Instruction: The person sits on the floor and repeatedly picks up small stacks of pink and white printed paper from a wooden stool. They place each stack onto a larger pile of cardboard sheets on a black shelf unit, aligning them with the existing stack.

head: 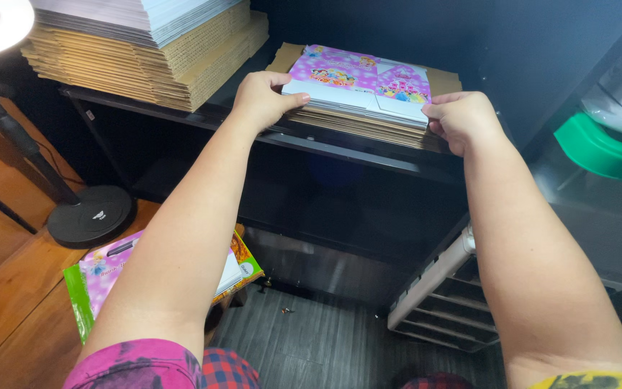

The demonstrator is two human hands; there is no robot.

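Two hands on a pink box flat atop a shelf stack.
Left hand [262, 97] and right hand [458, 119] pinch the box flat [358, 85] ends; two cardboard stacks [160, 54] on the dark shelf [340, 148], one lamp [88, 216] below-left.

- Flat carton sheet [358, 83]: pink and purple print with bright cartoon pictures, white along the near edge.
- Stack beneath it [368, 128]: plain brown cardboard.
- Big cardboard pile [174, 65]: tan, topped with white-grey sheets.
- Shelf [340, 148]: black.
- Lamp base [91, 215]: black.
- Lidded bin [602, 148]: green.
- Floor packets [102, 277]: pink, green edge.
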